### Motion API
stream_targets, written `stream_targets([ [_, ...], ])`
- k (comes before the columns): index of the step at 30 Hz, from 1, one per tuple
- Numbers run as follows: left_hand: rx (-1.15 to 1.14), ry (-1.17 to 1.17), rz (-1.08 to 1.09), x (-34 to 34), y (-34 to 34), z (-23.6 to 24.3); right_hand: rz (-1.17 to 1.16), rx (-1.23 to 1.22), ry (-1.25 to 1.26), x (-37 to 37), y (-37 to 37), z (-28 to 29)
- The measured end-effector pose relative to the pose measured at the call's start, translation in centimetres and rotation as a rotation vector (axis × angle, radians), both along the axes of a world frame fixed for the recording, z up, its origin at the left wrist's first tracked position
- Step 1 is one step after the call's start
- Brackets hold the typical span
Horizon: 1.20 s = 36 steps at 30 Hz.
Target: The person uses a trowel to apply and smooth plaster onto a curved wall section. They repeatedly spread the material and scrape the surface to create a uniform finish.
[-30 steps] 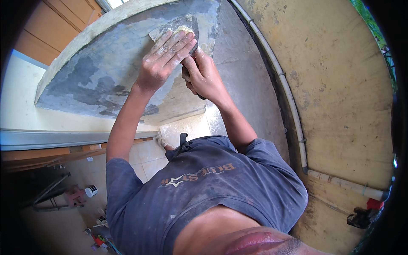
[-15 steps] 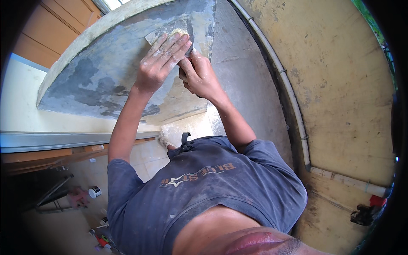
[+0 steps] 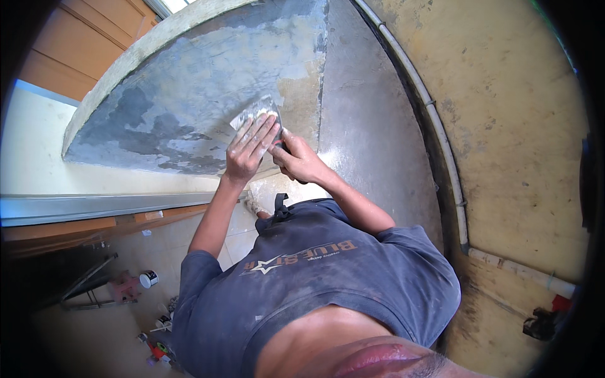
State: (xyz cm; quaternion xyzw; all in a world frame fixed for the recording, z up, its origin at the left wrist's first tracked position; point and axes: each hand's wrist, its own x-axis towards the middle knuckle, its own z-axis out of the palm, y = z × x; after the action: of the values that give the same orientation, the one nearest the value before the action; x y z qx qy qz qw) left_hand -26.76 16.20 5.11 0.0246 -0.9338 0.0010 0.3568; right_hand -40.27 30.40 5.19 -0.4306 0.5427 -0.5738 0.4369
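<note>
A wide-bladed putty knife (image 3: 260, 107) is pressed to the grey, patchy plastered surface (image 3: 195, 82) in front of me. My right hand (image 3: 300, 160) is wrapped round its handle, which is mostly hidden. Across the blade lies my left hand (image 3: 247, 151), its dusty fingers stretched out flat and pointing away from me. Some pale powder or filler shows on the blade just beyond the fingertips. Smooth grey coating covers most of the surface, with darker patches at the left and a bare beige strip near its right edge.
A pale pipe (image 3: 435, 120) runs along the stained yellowish wall (image 3: 517, 145) on the right. At far left is an orange-brown panelled door (image 3: 75, 47). Down on the tiled floor at lower left are a white tub (image 3: 149, 279), a metal frame (image 3: 91, 293) and scattered items.
Both hands and the putty knife have come down the surface toward me and slightly right. Left fingers still lie on the blade, and the right hand keeps its grip.
</note>
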Motion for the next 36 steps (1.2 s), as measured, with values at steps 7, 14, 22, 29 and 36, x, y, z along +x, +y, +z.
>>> stream_targets([
  [7, 0.470, -0.446, 0.273, 10.2, 4.3, -18.9, 0.187, 0.431, 1.149, 2.1, -1.6, -16.4],
  [14, 0.253, -0.192, 0.342, 6.7, 4.7, -13.3, -0.044, 0.251, 0.316, -0.5, 0.4, -11.5],
  [22, -0.243, -0.134, -0.097, -4.0, 0.8, -1.3, -0.242, -0.018, -0.320, -0.9, 1.2, -3.4],
  [29, -0.321, -0.043, -0.100, -8.0, -1.8, 1.5, -0.340, 0.012, -0.092, -3.7, -0.8, -1.6],
  [36, -0.397, 0.047, -0.072, -9.0, -2.7, 1.8, -0.389, -0.081, 0.190, -5.2, -2.5, -1.1],
])
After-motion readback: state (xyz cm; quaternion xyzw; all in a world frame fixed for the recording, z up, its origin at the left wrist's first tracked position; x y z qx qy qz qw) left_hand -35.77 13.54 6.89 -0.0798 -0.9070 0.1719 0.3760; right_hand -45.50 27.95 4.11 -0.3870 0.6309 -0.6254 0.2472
